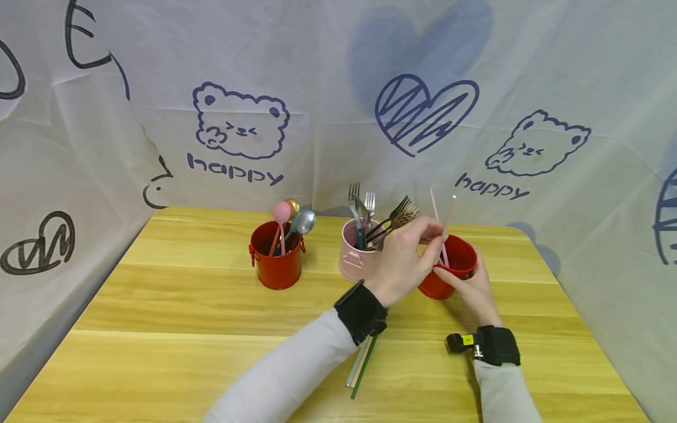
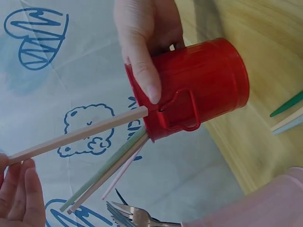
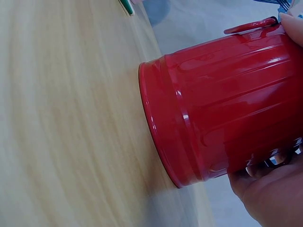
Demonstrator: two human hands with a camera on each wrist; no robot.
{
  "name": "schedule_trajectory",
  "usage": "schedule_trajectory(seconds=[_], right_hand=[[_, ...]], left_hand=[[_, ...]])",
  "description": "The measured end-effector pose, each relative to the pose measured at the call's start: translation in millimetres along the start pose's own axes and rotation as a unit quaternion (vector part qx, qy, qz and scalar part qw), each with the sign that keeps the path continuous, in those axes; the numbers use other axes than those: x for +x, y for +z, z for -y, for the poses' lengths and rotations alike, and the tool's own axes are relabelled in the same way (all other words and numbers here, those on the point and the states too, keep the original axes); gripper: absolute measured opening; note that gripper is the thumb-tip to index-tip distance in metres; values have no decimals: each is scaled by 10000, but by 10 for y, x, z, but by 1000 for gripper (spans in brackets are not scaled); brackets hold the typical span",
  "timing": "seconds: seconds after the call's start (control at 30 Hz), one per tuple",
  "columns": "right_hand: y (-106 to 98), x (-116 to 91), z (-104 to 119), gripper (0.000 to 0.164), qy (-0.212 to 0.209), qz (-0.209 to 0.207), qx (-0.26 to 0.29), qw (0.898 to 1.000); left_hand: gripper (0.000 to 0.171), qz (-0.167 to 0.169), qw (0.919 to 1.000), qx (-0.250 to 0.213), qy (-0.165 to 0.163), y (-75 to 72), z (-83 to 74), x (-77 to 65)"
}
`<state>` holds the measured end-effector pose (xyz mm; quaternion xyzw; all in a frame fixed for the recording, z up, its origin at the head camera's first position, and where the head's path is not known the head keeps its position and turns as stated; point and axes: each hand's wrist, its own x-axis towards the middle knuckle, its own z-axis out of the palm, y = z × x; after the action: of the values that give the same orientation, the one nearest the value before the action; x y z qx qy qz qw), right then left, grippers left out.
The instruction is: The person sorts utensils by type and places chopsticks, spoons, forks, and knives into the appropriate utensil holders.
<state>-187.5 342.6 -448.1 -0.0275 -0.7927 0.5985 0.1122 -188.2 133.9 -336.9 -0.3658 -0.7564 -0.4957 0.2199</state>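
My left hand (image 1: 404,258) pinches the upper end of a pale pinkish chopstick (image 2: 80,135). The chopstick's lower end meets the rim of the right-hand red bucket (image 2: 203,78); whether it is inside is unclear. My right hand (image 1: 473,288) grips this bucket, thumb at the rim and fingers behind its wall. Leaning out of the bucket are a green chopstick (image 2: 102,170), a tan one (image 2: 106,175) and a thin pink one (image 2: 122,171). In the right wrist view the bucket's red side (image 3: 227,104) fills much of the picture.
Left of my hands stands a pink bucket (image 1: 351,267) with several forks (image 1: 355,205). Farther left, another red bucket (image 1: 279,273) holds several spoons (image 1: 304,223). Green, cream and light-blue chopsticks (image 1: 364,367) lie on the wooden table (image 1: 174,329) beneath my left forearm. A printed cloth (image 1: 328,70) hangs behind.
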Motion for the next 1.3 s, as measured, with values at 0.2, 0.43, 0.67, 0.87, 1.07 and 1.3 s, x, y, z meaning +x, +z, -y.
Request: schedule_trajectory(seconds=[0.2,0.43,0.67,0.87,1.07,1.3], right_hand=[[11,-11,21,84,-11,14,74,10000],[7,-11,16,86,37,1,47,10000],[5,9,-9,85,-75,-13,120,9999],[15,7,-21,82,-130,-15,222,9997],[20,3,-10,81,-128,-72,241,9996],[14,-2,-10,81,-104,-53,231,9997]], left_hand=[[12,-197,9997,-77,91,-8,-7,52],[12,-384,9991,-162,12,63,57,65],[13,-124,9988,-70,-461,135,149,7],[15,234,9948,599,-792,164,215,-44],[16,778,9843,1269,-951,174,270,-134],[15,1151,9795,1550,-577,172,311,-253]])
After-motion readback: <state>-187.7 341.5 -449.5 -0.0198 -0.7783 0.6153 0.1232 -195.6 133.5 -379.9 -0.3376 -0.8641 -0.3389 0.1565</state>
